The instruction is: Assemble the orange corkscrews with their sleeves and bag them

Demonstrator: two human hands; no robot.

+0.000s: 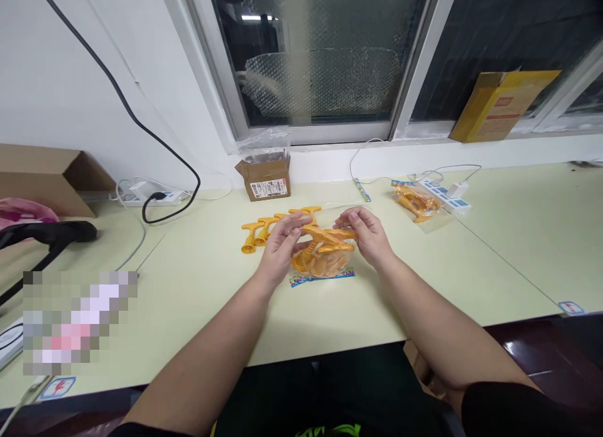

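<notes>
A clear bag [338, 262] of orange plastic pieces was between the person's two hands, over the near middle of the pale table [198, 318], its colourful printed strip [325, 277] toward the person. Whether the bag's underside touched the tabletop could not be told, nor whether the topmost orange piece [325, 235] lay fully inside the plastic. The left hand [281, 248] was at the bag's left side, thumb and fingers bent and brought close together on it. The right hand [366, 235] was at the far right corner, its fingers curled in and the thumb pressed near them, with the edge of the bag between. Just beyond the left hand, loose yellow T-shaped pieces [248, 241] lay in a row on the table, partly hidden by that hand. Farther back, against the wall, stood an open small cardboard box [267, 181] with a white label. To the right, a second bag [417, 203] of orange pieces lay just beside a white and blue power strip [445, 197]. On the left, a thick black cable [134, 118] hung down to a plug at another power strip [172, 198]. Behind everything was the window [325, 60], with a yellow carton [506, 107] leaning on its sill at the right.
</notes>
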